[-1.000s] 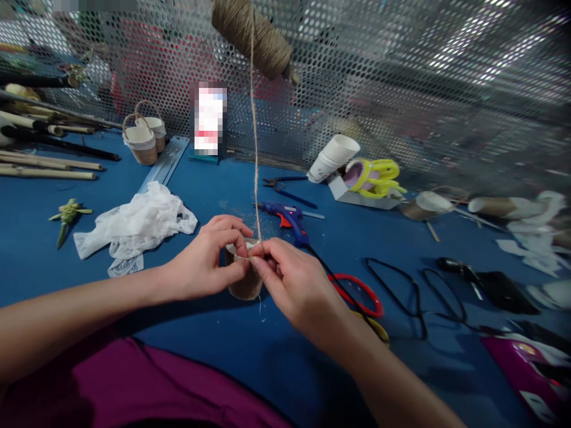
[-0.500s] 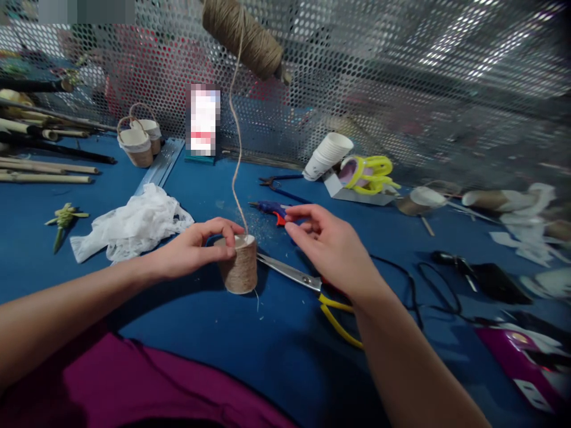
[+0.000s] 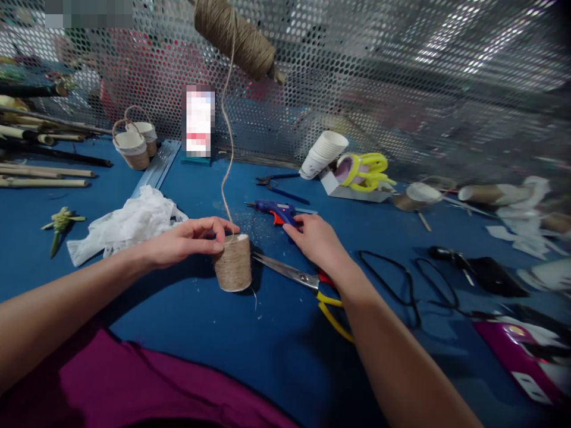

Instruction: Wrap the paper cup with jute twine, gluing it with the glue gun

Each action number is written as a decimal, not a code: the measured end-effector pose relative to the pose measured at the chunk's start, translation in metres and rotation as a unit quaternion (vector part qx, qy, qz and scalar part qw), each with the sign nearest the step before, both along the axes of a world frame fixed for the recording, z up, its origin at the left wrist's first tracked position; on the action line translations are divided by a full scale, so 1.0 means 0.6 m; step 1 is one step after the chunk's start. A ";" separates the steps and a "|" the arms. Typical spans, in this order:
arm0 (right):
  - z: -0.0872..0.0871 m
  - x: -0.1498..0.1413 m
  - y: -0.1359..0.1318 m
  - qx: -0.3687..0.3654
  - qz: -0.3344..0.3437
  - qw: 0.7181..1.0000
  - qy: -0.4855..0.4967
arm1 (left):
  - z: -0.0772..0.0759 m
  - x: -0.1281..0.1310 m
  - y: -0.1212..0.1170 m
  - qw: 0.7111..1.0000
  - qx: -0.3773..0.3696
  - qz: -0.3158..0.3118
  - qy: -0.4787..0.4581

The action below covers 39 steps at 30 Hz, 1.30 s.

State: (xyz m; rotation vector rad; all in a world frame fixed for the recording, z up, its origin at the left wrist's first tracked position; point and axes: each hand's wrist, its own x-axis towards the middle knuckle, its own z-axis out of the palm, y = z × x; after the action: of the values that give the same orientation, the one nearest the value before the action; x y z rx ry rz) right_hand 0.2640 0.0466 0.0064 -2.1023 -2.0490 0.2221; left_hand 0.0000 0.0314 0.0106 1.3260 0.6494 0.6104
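My left hand [image 3: 196, 236] pinches the rim of a small paper cup wrapped in jute twine [image 3: 233, 264], which stands upright on the blue table. A loose length of twine [image 3: 228, 166] runs from the cup's rim up to a large twine spool [image 3: 234, 38]. My right hand [image 3: 319, 238] is closed around the handle of a blue glue gun [image 3: 272, 208] with a red trigger, its nozzle pointing left. Below that hand lies a pair of scissors [image 3: 292, 273] with yellow and red handles, partly hidden by my right forearm.
White lace [image 3: 129, 226] lies left of the cup. Behind are two small twine-wrapped baskets [image 3: 131, 150], a phone [image 3: 197, 122], pliers [image 3: 281, 184] and stacked paper cups [image 3: 323, 154]. A black cord [image 3: 392, 261] loops at right. Perforated metal mesh [image 3: 379, 89] rises behind the table.
My right hand has moved down from above the glue gun onto its handle. My left hand stays at the cup's rim. The view has shifted slightly.
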 end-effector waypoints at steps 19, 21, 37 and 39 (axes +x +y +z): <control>-0.013 -0.015 0.013 -0.038 -0.067 0.995 0.059 | -0.012 -0.014 0.016 0.998 -0.032 -0.042 -0.025; -0.013 -0.014 0.013 -0.033 -0.082 0.992 0.094 | -0.012 -0.014 0.016 0.998 -0.035 -0.044 -0.027; 0.087 -0.031 -0.115 -0.107 0.014 0.894 0.435 | -0.014 -0.009 0.015 0.997 -0.040 -0.053 -0.044; 0.083 -0.037 -0.141 -0.072 0.018 0.915 0.396 | -0.011 -0.008 0.014 0.997 -0.043 -0.055 -0.040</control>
State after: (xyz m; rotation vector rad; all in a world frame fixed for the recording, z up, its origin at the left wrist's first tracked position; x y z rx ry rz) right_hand 0.2417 -0.0381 0.0565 -1.6241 -1.5878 1.0602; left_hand -0.0050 0.0399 0.0040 1.2420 0.5279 0.5375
